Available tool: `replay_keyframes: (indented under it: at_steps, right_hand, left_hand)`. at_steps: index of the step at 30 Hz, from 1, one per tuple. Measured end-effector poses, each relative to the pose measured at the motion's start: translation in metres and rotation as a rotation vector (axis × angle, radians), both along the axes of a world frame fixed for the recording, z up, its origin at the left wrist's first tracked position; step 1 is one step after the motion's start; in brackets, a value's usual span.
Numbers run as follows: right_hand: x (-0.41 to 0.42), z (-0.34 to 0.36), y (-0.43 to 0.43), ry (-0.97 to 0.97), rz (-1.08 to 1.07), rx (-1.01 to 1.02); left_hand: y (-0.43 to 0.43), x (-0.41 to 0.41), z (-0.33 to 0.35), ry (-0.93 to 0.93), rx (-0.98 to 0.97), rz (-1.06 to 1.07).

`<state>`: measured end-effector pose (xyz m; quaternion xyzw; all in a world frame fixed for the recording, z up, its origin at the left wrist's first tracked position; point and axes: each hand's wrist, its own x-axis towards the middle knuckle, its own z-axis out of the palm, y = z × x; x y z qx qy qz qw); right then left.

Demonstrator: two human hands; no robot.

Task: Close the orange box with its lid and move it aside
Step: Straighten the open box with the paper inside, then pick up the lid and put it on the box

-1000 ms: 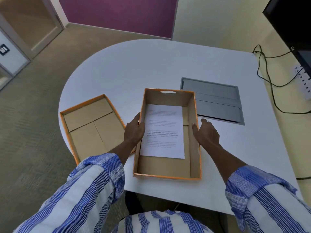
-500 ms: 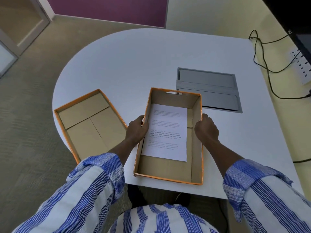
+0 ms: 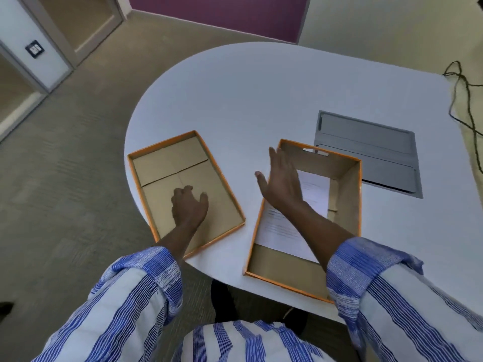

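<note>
Head view — orange box (image 3: 339,194) open on the worktop (image 3: 261,100), printed sheet (image 3: 292,223) inside. Lid (image 3: 167,168) lies inner face up just left of it, overhanging the edge. My left hand (image 3: 188,207) over the lid, fingers curled, gripping nothing yet; right hand (image 3: 281,184) spread open above the box. I'd take both long rims, flip, lower it square.

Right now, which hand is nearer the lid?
Left. The left hand is over the lid, inside its rim; whether it touches is unclear. The right hand is apart, open above the orange box.
</note>
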<state>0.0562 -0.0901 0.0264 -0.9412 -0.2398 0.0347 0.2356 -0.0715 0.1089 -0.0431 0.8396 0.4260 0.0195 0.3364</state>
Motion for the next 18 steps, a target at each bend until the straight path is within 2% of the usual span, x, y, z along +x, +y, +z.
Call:
replay_keyframes:
  at_steps: [4,7,10,14,18]
  right_hand:
    - [-0.021,-0.012,0.058,0.072,0.139,0.002]
    - [-0.035,-0.029,0.086,0.177,0.165,-0.045]
    - [-0.046,-0.048,0.098,0.293,0.155,-0.158]
    - [-0.051,-0.068,0.099,0.489,0.101,-0.298]
    - [-0.048,-0.077,0.094,0.591,0.131,-0.367]
  left_hand:
    - [0.032,-0.035,-0.005,0.086,0.086,0.119]
    - [0.046,-0.052,-0.007,0.12,0.089,0.219]
    - [0.055,-0.063,-0.012,0.15,0.033,0.274]
    - [0.066,-0.072,-0.022,0.137,-0.139,0.383]
    - [0.078,-0.079,-0.035,0.14,-0.202,0.403]
